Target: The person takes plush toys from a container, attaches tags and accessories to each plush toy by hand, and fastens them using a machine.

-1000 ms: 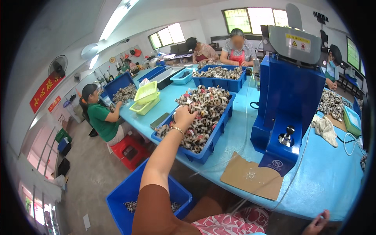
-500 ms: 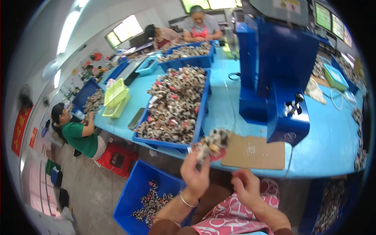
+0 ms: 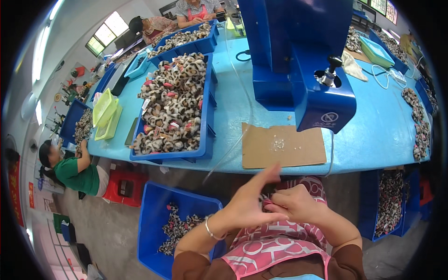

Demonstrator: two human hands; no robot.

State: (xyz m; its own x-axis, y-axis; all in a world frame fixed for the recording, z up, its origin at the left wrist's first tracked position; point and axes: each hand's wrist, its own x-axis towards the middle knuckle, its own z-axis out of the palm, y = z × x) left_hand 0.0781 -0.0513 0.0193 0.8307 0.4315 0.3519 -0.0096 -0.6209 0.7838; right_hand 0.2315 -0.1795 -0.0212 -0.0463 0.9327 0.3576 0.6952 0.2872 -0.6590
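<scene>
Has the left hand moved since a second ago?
Yes. The left hand has come back from the bin to the lap, below the table edge.

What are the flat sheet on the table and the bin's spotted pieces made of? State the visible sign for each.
Flat sheet: looks like plain brown cardboard, matte, with rough-cut edges and no gloss. Spotted pieces in the blue bin: apparently plush or faux fur in a leopard print; fuzzy outlines suggest a soft pile, though the weave is too small to tell.
</scene>
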